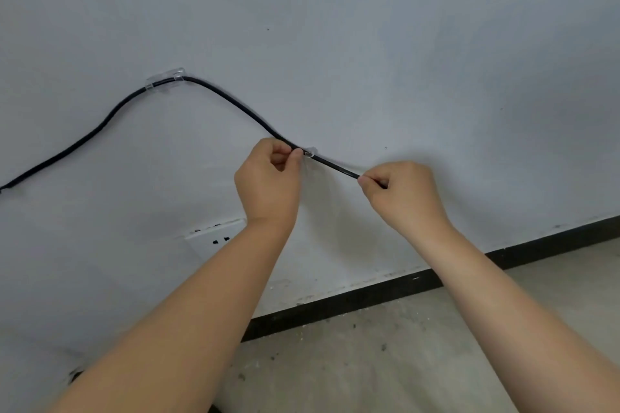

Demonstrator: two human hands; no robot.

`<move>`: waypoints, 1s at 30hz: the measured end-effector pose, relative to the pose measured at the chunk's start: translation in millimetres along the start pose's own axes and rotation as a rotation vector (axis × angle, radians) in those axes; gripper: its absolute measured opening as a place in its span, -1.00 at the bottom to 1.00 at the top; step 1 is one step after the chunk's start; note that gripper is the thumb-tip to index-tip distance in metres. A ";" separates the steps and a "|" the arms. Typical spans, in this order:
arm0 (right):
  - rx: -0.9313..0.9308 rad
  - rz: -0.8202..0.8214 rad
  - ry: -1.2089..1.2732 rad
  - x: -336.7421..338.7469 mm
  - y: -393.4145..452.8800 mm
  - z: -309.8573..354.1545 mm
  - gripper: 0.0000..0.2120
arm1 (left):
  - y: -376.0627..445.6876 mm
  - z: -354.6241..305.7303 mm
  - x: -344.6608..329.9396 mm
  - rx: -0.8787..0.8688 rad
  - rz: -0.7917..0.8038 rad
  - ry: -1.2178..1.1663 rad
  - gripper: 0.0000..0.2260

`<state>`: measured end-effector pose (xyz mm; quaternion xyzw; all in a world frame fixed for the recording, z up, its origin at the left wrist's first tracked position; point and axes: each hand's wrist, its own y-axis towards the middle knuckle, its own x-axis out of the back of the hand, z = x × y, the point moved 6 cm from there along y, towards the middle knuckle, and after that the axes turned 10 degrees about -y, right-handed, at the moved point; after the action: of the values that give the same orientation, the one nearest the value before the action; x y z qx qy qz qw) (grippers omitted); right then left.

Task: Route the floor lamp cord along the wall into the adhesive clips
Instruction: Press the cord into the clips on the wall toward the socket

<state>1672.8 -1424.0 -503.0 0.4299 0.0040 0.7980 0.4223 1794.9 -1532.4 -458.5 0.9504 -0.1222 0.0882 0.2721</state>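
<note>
Black cord [235, 104] slanting down-right, both hands pinching

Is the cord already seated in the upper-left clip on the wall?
Yes, the black cord runs straight through the clear upper-left clip and comes out on both sides of it.

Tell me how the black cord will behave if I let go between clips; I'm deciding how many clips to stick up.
Probably floppy: the cord droops between the first clip and the second clip. It looks fairly light, since pinches by the left hand and right hand hold it. It likely sags without support.
</note>
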 end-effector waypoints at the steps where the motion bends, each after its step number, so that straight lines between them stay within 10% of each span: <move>1: 0.002 -0.029 0.011 -0.4 -0.5 -2.6 -0.72 | -0.2 -1.1 -0.8 -0.006 0.008 0.000 -0.70; 6: 0.021 -0.174 0.118 -3.7 2.2 -17.2 -0.82 | -2.5 -2.2 -2.8 -0.030 0.071 -0.058 -0.63; 15: -0.406 0.139 0.796 -92.4 -20.2 -35.7 -0.70 | -0.8 -2.4 14.9 -0.275 0.227 0.224 -0.82; 30: -0.128 0.316 0.109 -140.7 -40.5 -5.4 -0.70 | -31.7 66.0 70.8 -0.496 0.306 0.826 -0.56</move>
<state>1734.8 -1491.2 -617.4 0.3537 -0.0916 0.8751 0.3173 1878.0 -1555.0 -512.9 0.7142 -0.1594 0.4639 0.4993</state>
